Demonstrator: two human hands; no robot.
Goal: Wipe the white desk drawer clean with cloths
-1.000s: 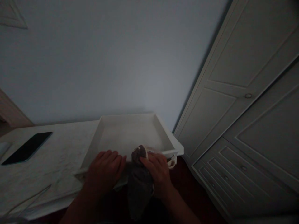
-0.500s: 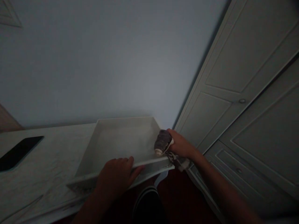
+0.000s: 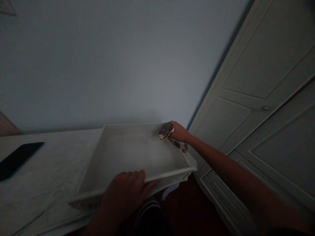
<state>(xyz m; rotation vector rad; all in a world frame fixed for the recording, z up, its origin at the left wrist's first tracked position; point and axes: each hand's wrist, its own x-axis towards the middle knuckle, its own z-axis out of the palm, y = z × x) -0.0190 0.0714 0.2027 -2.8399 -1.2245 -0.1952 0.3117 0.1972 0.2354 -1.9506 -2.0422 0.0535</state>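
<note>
A white drawer [image 3: 130,147] lies on the pale marbled top, its inside facing up. My left hand [image 3: 128,191] grips the drawer's near edge, fingers over the rim and thumb on the outer side. At the far right corner, my right hand [image 3: 180,131] is closed round a bunched grey-brown cloth [image 3: 165,129] with light edges. Part of the cloth hangs below that hand over the drawer's right wall. The palm side of the right hand is hidden.
A dark phone [image 3: 19,160] lies on the marbled top [image 3: 59,164] to the left. A thin dark cord or stick [image 3: 31,221] is near its front edge. White panelled cupboards [image 3: 236,111] stand at right, a blue-grey wall [image 3: 118,65] behind. My foot [image 3: 152,219] is below on a dark red floor.
My right hand has moved with the cloth from the near right corner, along the drawer's right side, to the far right corner. The left hand keeps its hold on the near edge.
</note>
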